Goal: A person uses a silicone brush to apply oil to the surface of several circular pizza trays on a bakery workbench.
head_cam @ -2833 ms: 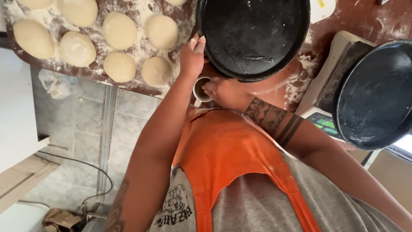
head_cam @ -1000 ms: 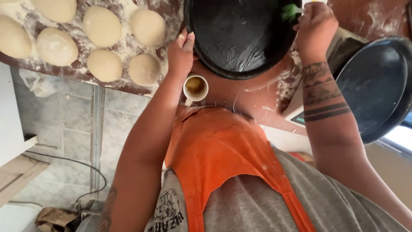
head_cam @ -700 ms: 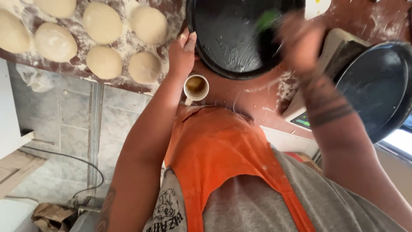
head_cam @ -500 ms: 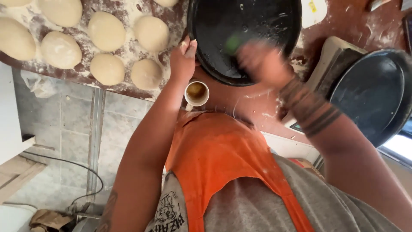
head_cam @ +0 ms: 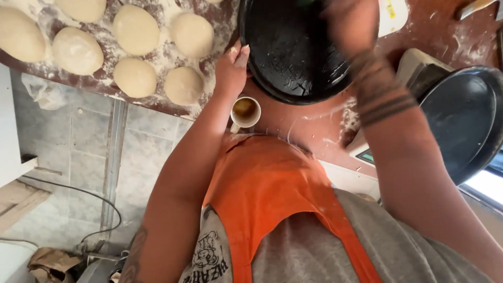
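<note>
While the left hand [head_cam: 230, 71] grips the round black pan [head_cam: 293, 52] at its 9 o'clock rim, steady it. Right hand [head_cam: 348, 23], blurred over pan's 1 o'clock; finger state can't be told. Keep strokes inside the rim, clear of cup [head_cam: 245, 111] at 7 o'clock.

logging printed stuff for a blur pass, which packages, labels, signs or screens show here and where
Scale screen: small green-lit panel on a pale scale, right of the orange apron, under the right forearm.
Shirt print: dark cartoon figure and lettering on the grey shirt, bottom centre.
White card: top edge, right of the black round pan, small yellow mark.
</note>
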